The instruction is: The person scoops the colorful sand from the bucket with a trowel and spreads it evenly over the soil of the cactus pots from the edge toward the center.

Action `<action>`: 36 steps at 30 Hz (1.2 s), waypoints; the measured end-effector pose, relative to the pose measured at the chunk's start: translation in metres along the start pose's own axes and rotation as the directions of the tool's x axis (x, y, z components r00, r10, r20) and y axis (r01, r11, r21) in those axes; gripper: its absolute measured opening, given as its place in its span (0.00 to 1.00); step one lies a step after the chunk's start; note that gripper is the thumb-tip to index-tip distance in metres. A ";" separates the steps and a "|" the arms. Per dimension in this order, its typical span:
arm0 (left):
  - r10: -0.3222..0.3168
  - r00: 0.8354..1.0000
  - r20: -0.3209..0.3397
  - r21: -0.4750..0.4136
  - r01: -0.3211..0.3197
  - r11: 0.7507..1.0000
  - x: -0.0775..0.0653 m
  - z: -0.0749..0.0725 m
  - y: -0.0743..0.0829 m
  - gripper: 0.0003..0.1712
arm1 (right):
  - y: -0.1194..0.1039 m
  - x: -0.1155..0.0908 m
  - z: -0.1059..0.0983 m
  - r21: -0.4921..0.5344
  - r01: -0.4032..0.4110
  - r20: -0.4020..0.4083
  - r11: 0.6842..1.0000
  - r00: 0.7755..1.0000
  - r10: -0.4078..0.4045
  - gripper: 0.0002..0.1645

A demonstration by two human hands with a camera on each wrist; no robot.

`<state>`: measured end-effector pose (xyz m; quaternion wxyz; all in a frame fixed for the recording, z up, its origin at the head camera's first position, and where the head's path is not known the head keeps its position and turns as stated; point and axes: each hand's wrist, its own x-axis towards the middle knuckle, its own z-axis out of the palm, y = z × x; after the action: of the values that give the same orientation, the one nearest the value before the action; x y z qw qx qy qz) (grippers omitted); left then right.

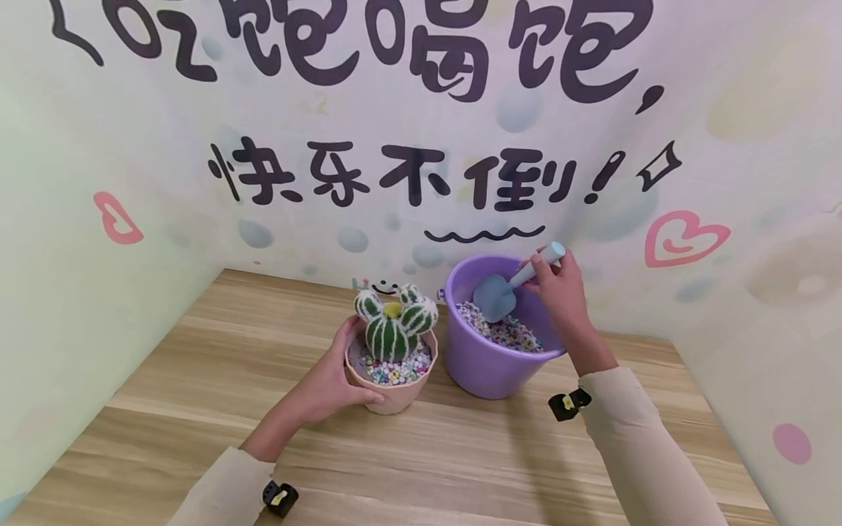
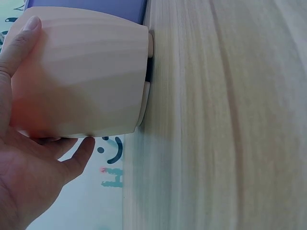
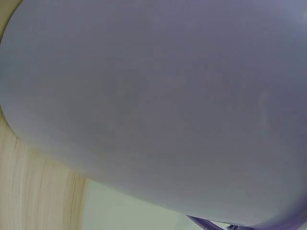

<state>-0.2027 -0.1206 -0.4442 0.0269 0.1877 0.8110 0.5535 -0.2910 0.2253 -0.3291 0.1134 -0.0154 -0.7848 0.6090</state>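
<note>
Clasping the pink pot (image 1: 395,399) from nine o'clock with the left hand (image 1: 331,381) — pinching the blue shovel (image 1: 495,296), blade-down in the purple bucket (image 1: 485,371) at the pot's three o'clock, with the right hand (image 1: 563,294).

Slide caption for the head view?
Left hand holds the cactus pot; right hand grips a blue scoop in a purple bucket of colourful granules.

Bright head view, soft shadows on table (image 1: 421,475), dimmer right-wrist view
</note>
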 end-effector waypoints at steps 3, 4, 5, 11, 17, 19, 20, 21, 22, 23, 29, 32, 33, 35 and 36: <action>0.003 1.000 -0.001 -0.004 -0.003 1.000 0.000 0.001 0.000 0.75 | 0.001 0.001 0.000 -0.011 0.000 0.003 1.000 1.000 0.000 0.20; 0.003 1.000 -0.001 -0.005 -0.003 1.000 0.000 0.001 0.000 0.75 | 0.002 0.001 0.000 -0.017 -0.005 0.010 1.000 1.000 0.005 0.19; 0.004 1.000 -0.001 -0.006 -0.004 1.000 0.000 0.001 0.000 0.75 | 0.002 0.001 0.000 -0.030 -0.006 0.026 1.000 1.000 0.007 0.18; 0.006 1.000 -0.003 -0.002 -0.006 1.000 -0.001 0.001 -0.001 0.75 | 0.001 0.000 0.003 -0.107 -0.017 0.117 0.994 0.993 0.030 0.22; 0.009 1.000 -0.003 -0.001 -0.009 1.000 0.000 0.001 -0.003 0.75 | 0.000 0.000 0.001 -0.104 -0.052 0.114 0.993 0.991 0.064 0.22; 0.010 1.000 -0.004 -0.003 -0.010 1.000 0.000 0.001 -0.003 0.75 | 0.000 0.000 0.001 -0.097 -0.058 0.110 0.994 0.992 0.069 0.22; 0.010 1.000 -0.005 -0.004 -0.010 1.000 0.000 0.001 -0.003 0.76 | 0.000 0.001 0.001 -0.095 -0.061 0.107 0.994 0.992 0.071 0.22; 0.010 1.000 -0.005 -0.005 -0.010 1.000 0.000 0.001 -0.003 0.76 | 0.000 0.001 0.001 -0.093 -0.064 0.105 0.994 0.992 0.073 0.21; 0.010 1.000 -0.005 -0.007 -0.010 1.000 0.000 0.001 -0.003 0.76 | 0.000 0.001 0.001 -0.090 -0.068 0.103 0.994 0.992 0.077 0.21; 0.010 1.000 -0.005 -0.009 -0.010 1.000 0.000 0.001 -0.003 0.76 | 0.000 0.001 0.001 -0.088 -0.072 0.101 0.993 0.992 0.081 0.21; 0.008 1.000 -0.002 -0.009 -0.008 1.000 0.000 0.000 -0.002 0.75 | 0.000 0.003 0.001 -0.065 -0.100 0.081 0.993 0.991 0.105 0.19; 0.010 1.000 -0.003 -0.009 -0.010 1.000 0.000 0.000 -0.002 0.75 | 0.001 0.004 0.000 -0.022 -0.113 0.069 0.993 0.991 0.114 0.15; 0.010 1.000 -0.003 -0.009 -0.010 1.000 0.000 0.001 -0.002 0.75 | 0.001 0.005 -0.001 -0.002 -0.117 0.067 0.993 0.991 0.117 0.14; 0.010 1.000 -0.003 -0.007 -0.010 1.000 0.001 0.001 -0.003 0.75 | 0.002 0.005 -0.002 0.039 -0.124 0.064 0.992 0.991 0.121 0.10; 0.010 1.000 -0.003 -0.006 -0.010 1.000 0.001 0.001 -0.003 0.75 | 0.002 0.005 -0.003 0.052 -0.127 0.066 0.991 0.990 0.123 0.09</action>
<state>-0.2037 -0.1205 -0.4469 0.0236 0.1907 0.8084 0.5564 -0.2959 0.2295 -0.3297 0.0507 -0.0423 -0.7681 0.6370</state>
